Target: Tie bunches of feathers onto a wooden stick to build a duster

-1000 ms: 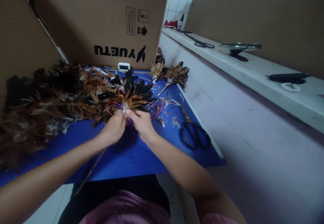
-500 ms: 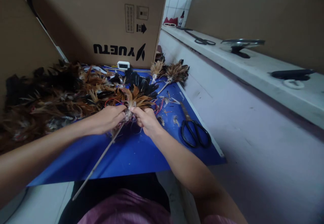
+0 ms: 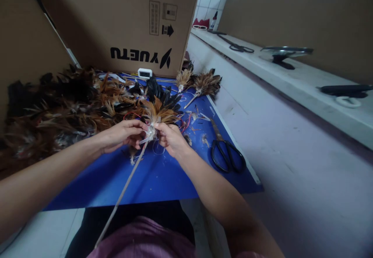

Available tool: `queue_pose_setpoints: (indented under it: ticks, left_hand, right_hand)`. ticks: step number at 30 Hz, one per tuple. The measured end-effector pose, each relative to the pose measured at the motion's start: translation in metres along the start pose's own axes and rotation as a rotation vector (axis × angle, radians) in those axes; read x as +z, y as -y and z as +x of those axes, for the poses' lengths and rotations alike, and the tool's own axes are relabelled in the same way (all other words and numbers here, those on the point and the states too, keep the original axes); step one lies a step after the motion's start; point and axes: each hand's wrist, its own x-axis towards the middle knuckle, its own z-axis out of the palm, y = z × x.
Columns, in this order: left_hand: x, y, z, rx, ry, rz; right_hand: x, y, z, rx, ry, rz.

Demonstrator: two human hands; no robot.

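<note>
A feather bundle (image 3: 159,112), brown and black, is fixed at the upper end of a thin stick (image 3: 125,188) that slants down to my lap. My right hand (image 3: 171,138) pinches the pale bound base of the bundle from the right. On the other side, my left hand (image 3: 129,134) has its fingers apart and curved beside the base, fingertips close to it. Thin clear strands loop below the binding. A large heap of loose brown and black feathers (image 3: 72,110) lies to the left.
Black-handled scissors (image 3: 227,155) lie on the blue table (image 3: 163,180) at the right. Two small feather dusters (image 3: 205,84) lie farther back, near a white device (image 3: 145,73). A cardboard box (image 3: 96,21) stands behind; a ledge (image 3: 309,75) runs along the right.
My left hand has opened its fingers and moved slightly left from the base. The stick's lower end has shifted down and right. My right hand keeps its pinch.
</note>
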Motion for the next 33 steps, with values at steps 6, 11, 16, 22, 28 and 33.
queue_pose_setpoints:
  ticks: [6,11,16,22,28,33]
  left_hand:
    - [0.016,0.023,0.005,-0.032,-0.003,-0.111]
    - [0.019,0.031,0.015,0.013,-0.082,-0.238]
    - [0.019,0.026,0.015,0.008,0.027,-0.369]
    - [0.019,0.026,0.013,-0.048,0.052,-0.397]
    - [0.02,0.031,0.011,-0.078,0.064,-0.415]
    - [0.023,0.031,0.011,-0.105,-0.054,-0.375]
  right_hand:
    - [-0.001,-0.001,0.0,-0.01,-0.001,0.003]
    - [-0.002,-0.001,0.001,-0.021,0.0,0.0]
    - [-0.004,-0.001,0.003,-0.034,0.039,-0.038]
    - [-0.006,0.001,0.002,-0.032,0.067,-0.073]
    - [-0.012,0.003,0.004,0.005,0.153,-0.138]
    - [-0.014,0.005,0.007,0.01,0.133,-0.224]
